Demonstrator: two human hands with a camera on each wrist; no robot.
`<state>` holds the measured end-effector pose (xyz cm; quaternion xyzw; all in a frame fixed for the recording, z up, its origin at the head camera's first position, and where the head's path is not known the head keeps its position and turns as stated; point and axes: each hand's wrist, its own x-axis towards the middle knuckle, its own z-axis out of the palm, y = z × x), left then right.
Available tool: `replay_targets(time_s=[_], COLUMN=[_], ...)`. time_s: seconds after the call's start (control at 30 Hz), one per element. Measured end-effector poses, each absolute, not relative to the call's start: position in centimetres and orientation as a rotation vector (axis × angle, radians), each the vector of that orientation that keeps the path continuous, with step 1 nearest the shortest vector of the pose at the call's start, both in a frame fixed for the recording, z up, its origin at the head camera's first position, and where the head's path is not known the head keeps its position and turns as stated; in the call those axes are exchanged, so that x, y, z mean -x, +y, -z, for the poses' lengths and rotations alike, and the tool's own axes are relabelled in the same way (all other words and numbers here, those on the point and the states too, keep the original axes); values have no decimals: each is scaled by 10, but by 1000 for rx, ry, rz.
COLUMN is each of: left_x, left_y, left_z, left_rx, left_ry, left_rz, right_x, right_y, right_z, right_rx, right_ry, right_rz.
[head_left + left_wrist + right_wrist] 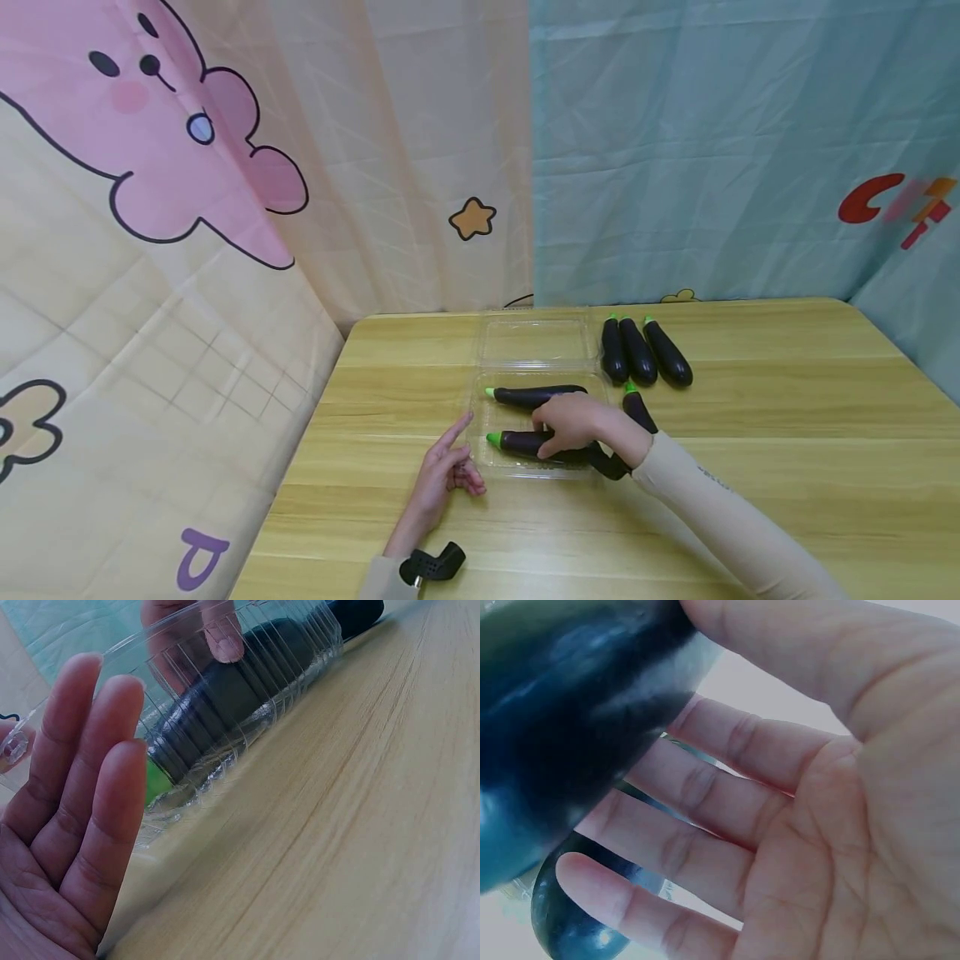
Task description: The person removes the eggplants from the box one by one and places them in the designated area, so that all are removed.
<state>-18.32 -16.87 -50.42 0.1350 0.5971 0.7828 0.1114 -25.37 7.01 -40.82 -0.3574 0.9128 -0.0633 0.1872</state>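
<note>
A clear plastic clamshell box (540, 473) lies opened out on the table. Along its back side rests one dark purple eggplant (528, 396) with a green stem end. Nearer the front edge, my right hand (577, 425) holds a second eggplant (517, 443) between thumb and fingers; the right wrist view shows its glossy dark body (577, 727) close up. My left hand (441, 479) is at the box's left side, fingers extended. In the left wrist view its fingers (75, 780) overlap the ribbed box wall (225, 742); whether they touch it I cannot tell.
Behind the box base lies its transparent lid (536, 343). Several more eggplants (637, 350) are grouped to the right of the lid, and another eggplant (636, 408) is partly hidden by my right forearm. Printed curtains (420, 167) hang behind the wooden table (787, 433).
</note>
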Motion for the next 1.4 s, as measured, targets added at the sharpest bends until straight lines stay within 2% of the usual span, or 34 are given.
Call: replay_targets(time_s=[0.9, 1.4], left_x=[183, 184], left_y=[-168, -169], left_z=[506, 507], left_rx=[-393, -407], left_ry=[1736, 1724], left_rz=[-2303, -2320], right_x=[240, 228], right_y=[90, 109], right_z=[402, 397], right_rx=[1151, 1031], right_ry=[2811, 2986], right_rz=[672, 1045])
